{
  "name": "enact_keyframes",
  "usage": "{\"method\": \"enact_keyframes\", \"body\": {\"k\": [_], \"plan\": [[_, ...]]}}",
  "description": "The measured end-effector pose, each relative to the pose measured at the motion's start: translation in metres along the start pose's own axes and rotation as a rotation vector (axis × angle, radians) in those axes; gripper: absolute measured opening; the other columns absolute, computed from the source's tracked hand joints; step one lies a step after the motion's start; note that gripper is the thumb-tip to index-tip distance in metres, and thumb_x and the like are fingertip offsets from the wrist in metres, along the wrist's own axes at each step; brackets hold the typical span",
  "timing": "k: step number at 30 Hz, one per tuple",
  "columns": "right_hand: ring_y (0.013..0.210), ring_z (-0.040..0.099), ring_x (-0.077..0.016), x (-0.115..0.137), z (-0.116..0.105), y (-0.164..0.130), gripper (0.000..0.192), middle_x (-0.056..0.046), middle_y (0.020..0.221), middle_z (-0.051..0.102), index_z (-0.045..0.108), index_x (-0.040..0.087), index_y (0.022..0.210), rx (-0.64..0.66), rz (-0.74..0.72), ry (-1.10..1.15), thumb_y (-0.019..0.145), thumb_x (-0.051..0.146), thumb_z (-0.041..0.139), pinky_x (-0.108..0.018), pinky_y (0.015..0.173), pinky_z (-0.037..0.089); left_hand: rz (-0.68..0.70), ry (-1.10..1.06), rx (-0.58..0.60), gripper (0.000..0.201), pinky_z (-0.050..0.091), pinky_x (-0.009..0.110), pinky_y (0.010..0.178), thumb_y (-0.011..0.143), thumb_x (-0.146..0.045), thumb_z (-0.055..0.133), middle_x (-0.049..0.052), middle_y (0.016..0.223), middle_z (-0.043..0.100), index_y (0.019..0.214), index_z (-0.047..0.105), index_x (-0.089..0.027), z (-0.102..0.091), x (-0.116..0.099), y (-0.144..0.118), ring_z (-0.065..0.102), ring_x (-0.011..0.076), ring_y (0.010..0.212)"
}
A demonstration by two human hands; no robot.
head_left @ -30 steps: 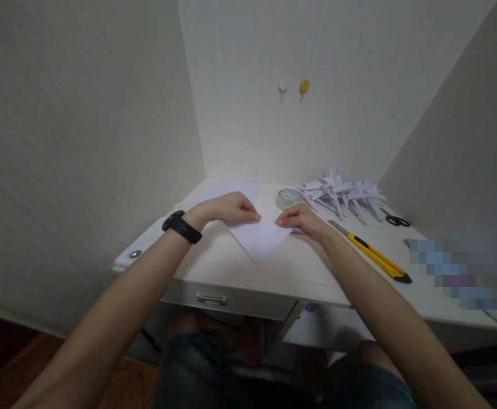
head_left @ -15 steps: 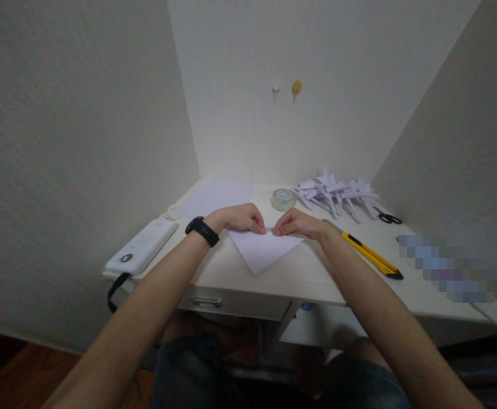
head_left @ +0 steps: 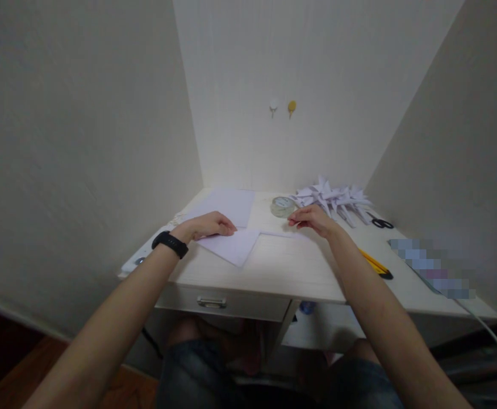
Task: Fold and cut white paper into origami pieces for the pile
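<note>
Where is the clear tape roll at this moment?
In the head view, the tape roll sits toward the back of the desk, a little right of centre, beside the folded-paper pile and just beyond the right hand.

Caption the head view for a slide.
Left hand on white paper, right hand beside the tape roll, folded paper shapes piled behind.

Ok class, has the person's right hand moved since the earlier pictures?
Yes, the right hand has moved to the right: its fingertips, earlier left of the yellow wall hook, now lie almost straight below it.
</note>
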State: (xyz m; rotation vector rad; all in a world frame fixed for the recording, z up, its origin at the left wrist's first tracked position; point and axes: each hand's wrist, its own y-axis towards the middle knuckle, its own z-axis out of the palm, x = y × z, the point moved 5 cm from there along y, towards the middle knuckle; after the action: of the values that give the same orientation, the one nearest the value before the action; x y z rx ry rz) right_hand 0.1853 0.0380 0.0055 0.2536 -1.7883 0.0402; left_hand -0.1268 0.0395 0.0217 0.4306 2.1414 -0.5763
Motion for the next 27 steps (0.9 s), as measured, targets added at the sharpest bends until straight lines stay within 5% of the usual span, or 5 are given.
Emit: {"method": "enact_keyframes", "body": {"k": [3, 10, 18, 23, 27], "plan": [[0.077, 0.067, -0.0221, -0.004, -0.012, -0.007, 0.03, -0.012, 0.084, 0.077, 0.078, 0.015, 0.081, -0.204, -0.111, -0.289, 0.066, 0.04, 0.076, -0.032, 0.07, 0.05, 0.046, -0.112, -0.071, 0.046, 0.034, 0.024, 0.056, 0.056, -0.029, 0.076, -0.001, 0.07, 0.063, 0.1, 0.069, -0.017, 0.006, 0.004, -0.011, 0.049, 0.0131, 0.061], [0.086, 0.068, -0.0252, -0.026, 0.007, -0.021, 0.026, -0.012, 0.097, 0.077, 0.08, 0.018, 0.094, -0.162, -0.131, -0.843, 0.074, 0.033, 0.073, -0.032, 0.077, 0.047, 0.099, -0.432, -0.328, 0.022, 0.045, 0.022, 0.067, 0.068, -0.02, 0.07, 0.008, 0.097, 0.068, 0.089, 0.069, -0.014, 0.028, 0.018, -0.034, 0.058, 0.0141, 0.081], [0.089, 0.068, -0.0232, -0.04, -0.002, -0.005, 0.016, -0.008, 0.094, 0.078, 0.081, 0.022, 0.084, -0.288, -0.126, -0.807, 0.079, 0.024, 0.066, -0.03, 0.08, 0.046, 0.146, -0.737, -0.356, 0.058, 0.055, 0.023, 0.069, 0.061, -0.003, 0.077, 0.011, 0.141, 0.054, 0.116, 0.066, -0.019, 0.083, 0.012, -0.047, 0.064, 0.0182, 0.098], [0.094, 0.067, -0.0279, -0.039, -0.015, -0.008, 0.019, -0.013, 0.095, 0.077, 0.08, 0.018, 0.089, -0.468, -0.092, -0.683, 0.077, 0.027, 0.068, -0.035, 0.082, 0.047, 0.173, -0.81, -0.438, 0.068, 0.057, 0.025, 0.064, 0.057, -0.003, 0.079, 0.013, 0.144, 0.052, 0.122, 0.063, -0.018, 0.103, 0.009, -0.034, 0.066, 0.02, 0.092], [0.088, 0.069, -0.0276, -0.035, -0.002, -0.021, 0.035, -0.016, 0.088, 0.076, 0.076, 0.013, 0.091, -0.518, -0.071, -0.486, 0.087, 0.042, 0.057, -0.035, 0.073, 0.051, 0.272, -0.886, -0.533, 0.069, 0.058, 0.027, 0.068, 0.056, -0.002, 0.078, 0.014, 0.143, 0.053, 0.121, 0.063, -0.017, 0.117, 0.004, -0.023, 0.067, 0.0214, 0.095]]}}
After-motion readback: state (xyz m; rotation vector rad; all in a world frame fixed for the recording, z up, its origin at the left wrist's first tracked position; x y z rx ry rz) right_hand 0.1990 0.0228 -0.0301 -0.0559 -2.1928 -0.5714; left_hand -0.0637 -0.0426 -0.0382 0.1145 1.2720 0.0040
